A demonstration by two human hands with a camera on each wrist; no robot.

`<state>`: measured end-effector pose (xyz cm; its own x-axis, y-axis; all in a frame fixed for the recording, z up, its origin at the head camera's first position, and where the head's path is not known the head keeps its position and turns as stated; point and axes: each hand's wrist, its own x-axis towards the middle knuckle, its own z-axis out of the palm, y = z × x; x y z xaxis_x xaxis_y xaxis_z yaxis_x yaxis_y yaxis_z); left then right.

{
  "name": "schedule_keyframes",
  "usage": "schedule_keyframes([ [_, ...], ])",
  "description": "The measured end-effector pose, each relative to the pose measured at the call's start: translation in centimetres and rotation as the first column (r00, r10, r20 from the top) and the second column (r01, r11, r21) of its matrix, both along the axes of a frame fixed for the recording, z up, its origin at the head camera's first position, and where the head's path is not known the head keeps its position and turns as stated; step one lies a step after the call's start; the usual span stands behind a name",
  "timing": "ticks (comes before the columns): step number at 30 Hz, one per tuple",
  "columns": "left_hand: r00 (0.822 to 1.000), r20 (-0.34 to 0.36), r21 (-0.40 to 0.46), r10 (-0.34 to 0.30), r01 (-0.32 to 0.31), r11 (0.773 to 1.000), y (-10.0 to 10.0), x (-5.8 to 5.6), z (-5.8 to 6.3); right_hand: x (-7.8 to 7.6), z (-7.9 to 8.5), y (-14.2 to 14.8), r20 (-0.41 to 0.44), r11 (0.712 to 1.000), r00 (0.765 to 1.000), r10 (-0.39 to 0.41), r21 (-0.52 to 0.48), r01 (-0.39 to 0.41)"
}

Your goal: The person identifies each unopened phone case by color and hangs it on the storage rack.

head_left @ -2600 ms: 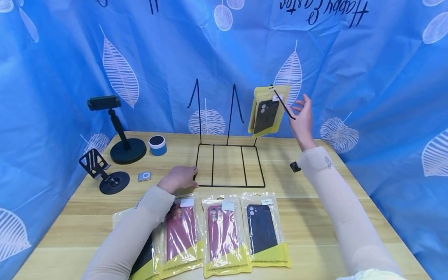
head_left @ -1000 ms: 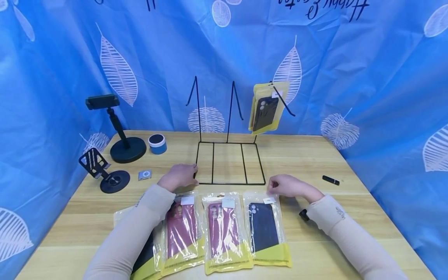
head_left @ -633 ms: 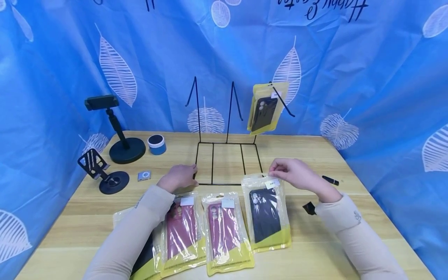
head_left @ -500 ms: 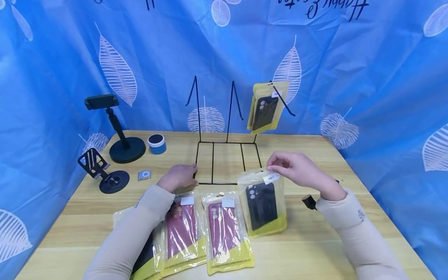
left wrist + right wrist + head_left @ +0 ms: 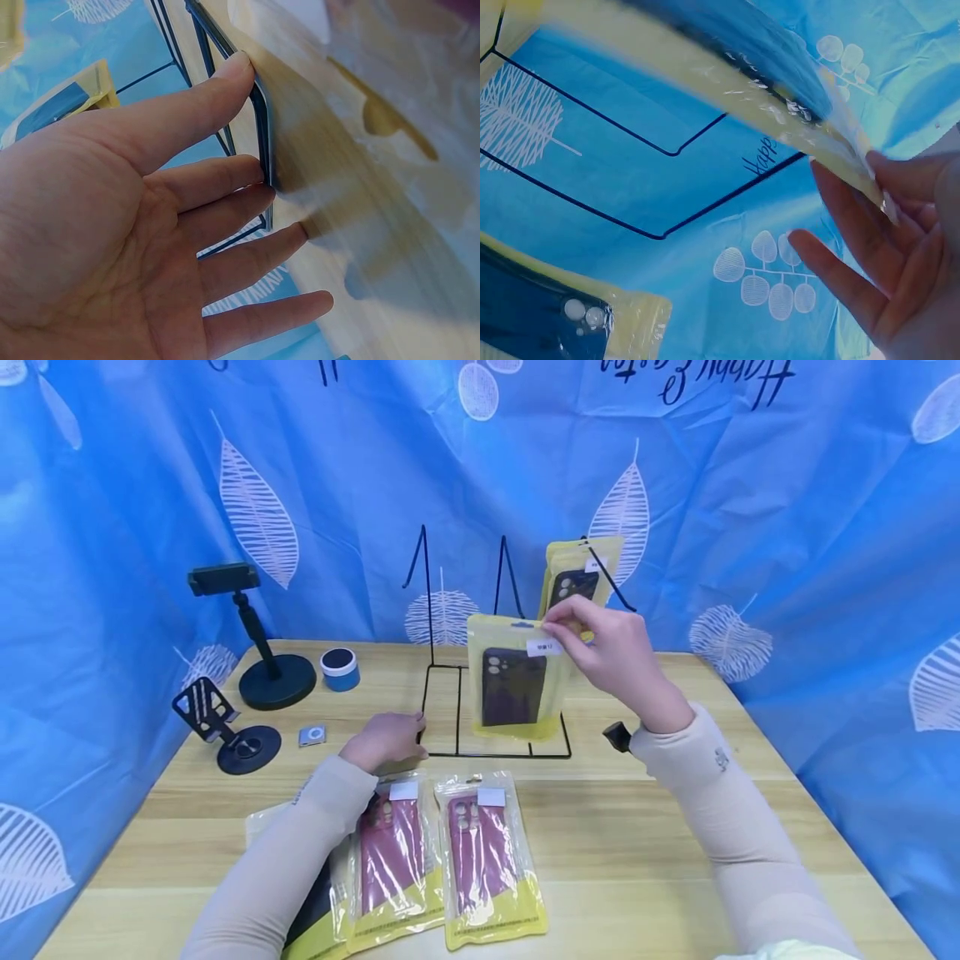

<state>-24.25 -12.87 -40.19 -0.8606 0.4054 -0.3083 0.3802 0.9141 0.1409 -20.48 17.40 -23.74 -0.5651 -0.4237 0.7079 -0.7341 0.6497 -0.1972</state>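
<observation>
My right hand (image 5: 618,647) pinches the top edge of a bagged phone case (image 5: 513,685), dark with a white label, between thumb and index finger. The bag hangs upright in front of the black wire rack (image 5: 459,714), below its middle hook. In the right wrist view this bag (image 5: 720,86) appears edge-on. My left hand (image 5: 386,742) touches the rack's front left corner; in the left wrist view thumb and fingertips rest against the wire (image 5: 261,127), fingers nearly straight. Other bagged dark cases (image 5: 576,583) hang on the right hook, partly hidden by my right hand.
Two bagged pink phone cases (image 5: 483,860) lie before the rack, beside a dark one (image 5: 311,906) partly under my left sleeve. Two phone stands (image 5: 273,681), a blue jar (image 5: 340,672) and a small clip player (image 5: 312,736) stand at left. A blue curtain (image 5: 345,485) hangs behind.
My right hand came down from the right hook, pinched the dark bagged case at the row's right end, and raised it forward and left to the rack. My left hand stays at the corner.
</observation>
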Motion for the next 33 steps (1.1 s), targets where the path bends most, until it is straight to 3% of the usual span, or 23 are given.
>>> schedule_keyframes([
  [7, 1.0, 0.011, -0.014, 0.001, -0.001, 1.0, 0.2, -0.1, -0.2, -0.8, -0.2, -0.7, -0.026, 0.996, 0.997, -0.07, -0.048, 0.069],
  [14, 1.0, 0.014, -0.008, 0.019, -0.019, 1.0, 0.1, -0.1, 0.4, -2.5, -0.4, -1.2, -0.009, 0.99, 0.99, -0.138, -0.007, 0.138],
  [22, 1.0, 0.022, 0.0, 0.012, -0.012, 1.0, 0.0, -0.2, 0.1, -4.5, -0.4, -1.6, 0.053, 0.979, 0.978, -0.203, 0.032, 0.202],
  [33, 0.999, 0.025, -0.016, 0.022, -0.022, 1.0, 0.2, 0.1, 0.2, -7.8, 0.0, -2.8, 0.063, 0.948, 0.948, -0.312, 0.081, 0.306],
])
